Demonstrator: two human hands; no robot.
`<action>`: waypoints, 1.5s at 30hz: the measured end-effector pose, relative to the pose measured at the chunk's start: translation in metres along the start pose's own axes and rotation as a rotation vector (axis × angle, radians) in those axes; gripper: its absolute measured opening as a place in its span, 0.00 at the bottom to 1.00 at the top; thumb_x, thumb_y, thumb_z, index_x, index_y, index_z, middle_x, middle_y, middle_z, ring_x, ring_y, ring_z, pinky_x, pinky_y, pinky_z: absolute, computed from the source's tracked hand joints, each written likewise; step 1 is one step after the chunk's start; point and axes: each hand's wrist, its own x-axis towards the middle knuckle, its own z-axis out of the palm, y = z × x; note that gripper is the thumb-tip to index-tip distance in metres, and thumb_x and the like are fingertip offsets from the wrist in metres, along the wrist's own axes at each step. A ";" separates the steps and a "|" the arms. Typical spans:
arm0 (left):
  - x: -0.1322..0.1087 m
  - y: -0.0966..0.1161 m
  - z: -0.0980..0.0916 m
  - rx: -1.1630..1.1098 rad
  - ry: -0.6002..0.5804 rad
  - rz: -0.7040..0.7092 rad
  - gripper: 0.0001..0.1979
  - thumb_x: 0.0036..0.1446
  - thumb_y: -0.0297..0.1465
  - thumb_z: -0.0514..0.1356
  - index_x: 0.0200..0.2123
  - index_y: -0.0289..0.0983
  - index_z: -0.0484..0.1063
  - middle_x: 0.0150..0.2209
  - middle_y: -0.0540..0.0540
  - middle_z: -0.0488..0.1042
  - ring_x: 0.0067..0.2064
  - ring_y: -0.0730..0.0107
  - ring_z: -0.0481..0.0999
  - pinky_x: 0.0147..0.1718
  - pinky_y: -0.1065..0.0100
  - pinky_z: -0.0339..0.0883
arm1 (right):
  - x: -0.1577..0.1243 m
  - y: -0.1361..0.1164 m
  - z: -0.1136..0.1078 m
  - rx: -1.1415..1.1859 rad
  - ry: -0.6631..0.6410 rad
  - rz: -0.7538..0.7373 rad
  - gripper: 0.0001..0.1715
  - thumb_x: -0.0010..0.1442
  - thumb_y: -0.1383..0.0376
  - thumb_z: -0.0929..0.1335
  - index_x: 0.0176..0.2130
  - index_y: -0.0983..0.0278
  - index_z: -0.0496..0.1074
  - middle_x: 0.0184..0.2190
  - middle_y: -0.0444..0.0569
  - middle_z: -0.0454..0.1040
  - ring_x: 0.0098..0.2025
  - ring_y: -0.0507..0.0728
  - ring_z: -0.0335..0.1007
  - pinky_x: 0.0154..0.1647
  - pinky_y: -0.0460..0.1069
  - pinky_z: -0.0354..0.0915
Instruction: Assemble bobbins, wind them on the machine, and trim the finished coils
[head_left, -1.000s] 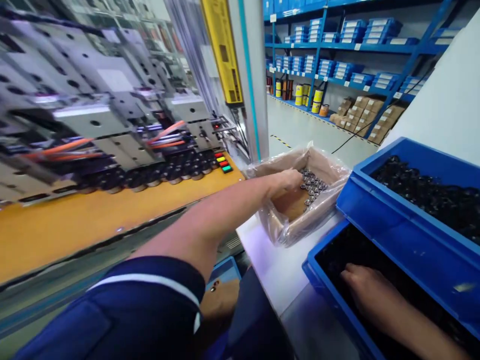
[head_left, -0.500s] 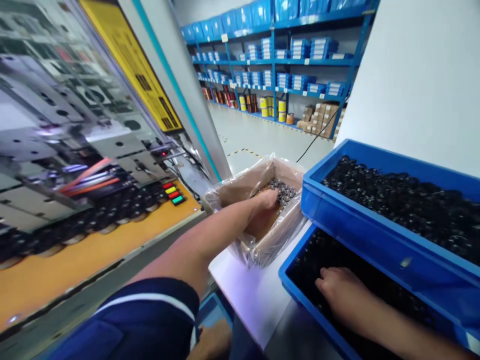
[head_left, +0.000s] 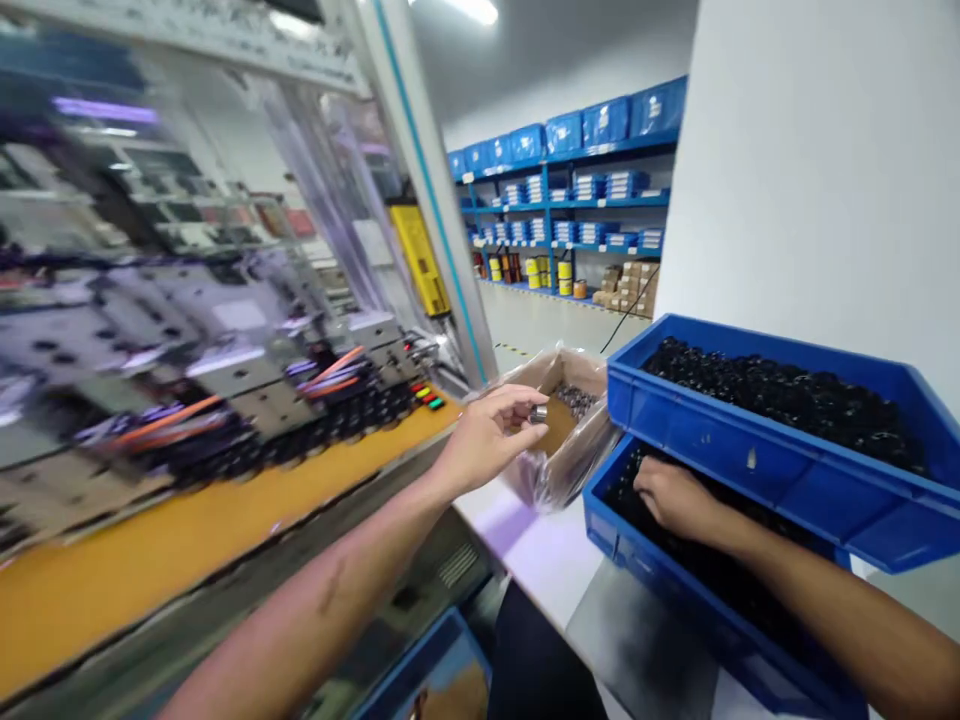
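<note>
Between thumb and fingers, my left hand (head_left: 491,435) pinches a small shiny metal cylinder (head_left: 538,412). It is held up in front of a cardboard box (head_left: 517,375) lined with clear plastic, where a heap of small metal parts (head_left: 576,400) lies. My right hand (head_left: 675,495) reaches into the lower blue bin (head_left: 637,570), its curled fingers down among small black parts (head_left: 622,492). The fingertips are hidden, so I cannot make out what they hold.
An upper blue bin (head_left: 750,435) full of black ring-like parts overhangs the lower one. To the left stands a machine with an orange-yellow bench edge (head_left: 300,510) and a row of black parts. Blue shelving (head_left: 551,215) is at the back, a white wall (head_left: 810,180) at right.
My left hand has come up out of the cardboard box with a metal cylinder. My right hand stays in the lower bin, its fingers still curled. The view has tilted up.
</note>
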 end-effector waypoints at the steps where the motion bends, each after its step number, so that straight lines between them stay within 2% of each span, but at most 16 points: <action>1: -0.021 0.006 0.000 -0.129 0.054 -0.037 0.15 0.52 0.32 0.66 0.44 0.34 0.76 0.41 0.43 0.76 0.34 0.72 0.73 0.36 0.67 0.71 | 0.002 -0.004 -0.005 0.019 0.058 -0.019 0.13 0.62 0.71 0.63 0.36 0.67 0.77 0.38 0.56 0.76 0.41 0.59 0.75 0.45 0.52 0.70; 4: -0.070 0.022 0.012 -0.393 0.149 -0.166 0.17 0.47 0.32 0.71 0.41 0.34 0.78 0.38 0.44 0.80 0.32 0.73 0.74 0.35 0.69 0.71 | 0.007 -0.029 -0.026 0.093 0.221 -0.122 0.14 0.67 0.66 0.61 0.43 0.68 0.74 0.40 0.56 0.74 0.43 0.57 0.72 0.47 0.52 0.69; 7: -0.100 0.032 0.028 -0.611 0.179 -0.240 0.19 0.45 0.30 0.73 0.43 0.34 0.78 0.42 0.42 0.82 0.35 0.70 0.79 0.37 0.69 0.74 | 0.003 -0.069 -0.039 0.267 0.459 -0.432 0.06 0.66 0.66 0.65 0.38 0.64 0.72 0.34 0.50 0.74 0.36 0.53 0.71 0.39 0.48 0.70; 9: -0.113 0.037 0.035 -0.727 0.197 -0.264 0.20 0.44 0.29 0.73 0.43 0.35 0.79 0.43 0.42 0.83 0.38 0.67 0.82 0.40 0.68 0.76 | -0.004 -0.092 -0.037 0.357 0.574 -0.621 0.01 0.64 0.69 0.67 0.38 0.63 0.71 0.32 0.48 0.75 0.34 0.52 0.72 0.36 0.46 0.70; 12: -0.129 0.039 0.040 -0.798 0.209 -0.273 0.19 0.44 0.29 0.74 0.42 0.34 0.80 0.42 0.41 0.83 0.39 0.66 0.83 0.41 0.69 0.78 | -0.016 -0.111 -0.023 0.397 0.604 -0.741 0.04 0.62 0.71 0.69 0.40 0.65 0.71 0.33 0.51 0.76 0.35 0.52 0.74 0.35 0.46 0.72; 17: -0.148 0.036 0.053 -0.865 0.228 -0.264 0.19 0.42 0.25 0.74 0.41 0.35 0.81 0.38 0.44 0.84 0.36 0.70 0.83 0.39 0.75 0.78 | -0.023 -0.112 -0.006 0.382 0.585 -0.778 0.04 0.62 0.73 0.68 0.40 0.66 0.71 0.33 0.53 0.77 0.36 0.53 0.77 0.35 0.46 0.74; 21: -0.154 0.032 0.059 -0.903 0.269 -0.251 0.18 0.43 0.22 0.73 0.41 0.36 0.81 0.38 0.46 0.84 0.38 0.69 0.84 0.40 0.75 0.78 | -0.022 -0.109 -0.005 0.383 0.571 -0.772 0.09 0.61 0.72 0.70 0.43 0.66 0.70 0.35 0.51 0.77 0.37 0.53 0.77 0.36 0.46 0.75; 25: -0.158 0.030 0.056 -0.864 0.276 -0.272 0.19 0.43 0.23 0.74 0.42 0.36 0.81 0.35 0.46 0.84 0.34 0.71 0.83 0.37 0.76 0.78 | -0.020 -0.108 -0.006 0.382 0.542 -0.742 0.16 0.60 0.72 0.70 0.49 0.64 0.70 0.39 0.52 0.74 0.38 0.53 0.75 0.37 0.47 0.76; 28: -0.160 0.029 0.054 -0.844 0.284 -0.282 0.19 0.41 0.23 0.74 0.41 0.36 0.82 0.32 0.47 0.83 0.32 0.73 0.82 0.36 0.77 0.77 | -0.020 -0.107 -0.004 0.381 0.534 -0.755 0.16 0.61 0.73 0.70 0.50 0.63 0.71 0.42 0.53 0.72 0.39 0.52 0.74 0.37 0.47 0.75; 34: -0.160 0.033 0.052 -0.902 0.269 -0.300 0.21 0.40 0.20 0.74 0.40 0.39 0.82 0.34 0.49 0.84 0.34 0.75 0.82 0.38 0.79 0.76 | -0.021 -0.109 -0.004 0.380 0.548 -0.760 0.18 0.61 0.72 0.70 0.51 0.66 0.69 0.42 0.54 0.73 0.42 0.54 0.74 0.40 0.49 0.75; 38: -0.161 0.033 0.051 -0.892 0.289 -0.326 0.21 0.38 0.19 0.74 0.39 0.39 0.83 0.35 0.48 0.84 0.34 0.74 0.83 0.37 0.79 0.76 | -0.020 -0.108 -0.006 0.403 0.531 -0.770 0.17 0.61 0.69 0.71 0.51 0.65 0.70 0.41 0.54 0.73 0.40 0.54 0.74 0.39 0.50 0.75; 45: -0.162 0.031 0.053 -0.983 0.230 -0.359 0.22 0.39 0.20 0.74 0.40 0.38 0.82 0.34 0.48 0.84 0.34 0.70 0.84 0.37 0.75 0.79 | -0.020 -0.107 -0.005 0.383 0.554 -0.840 0.15 0.61 0.72 0.70 0.48 0.67 0.71 0.40 0.55 0.75 0.41 0.54 0.74 0.38 0.49 0.75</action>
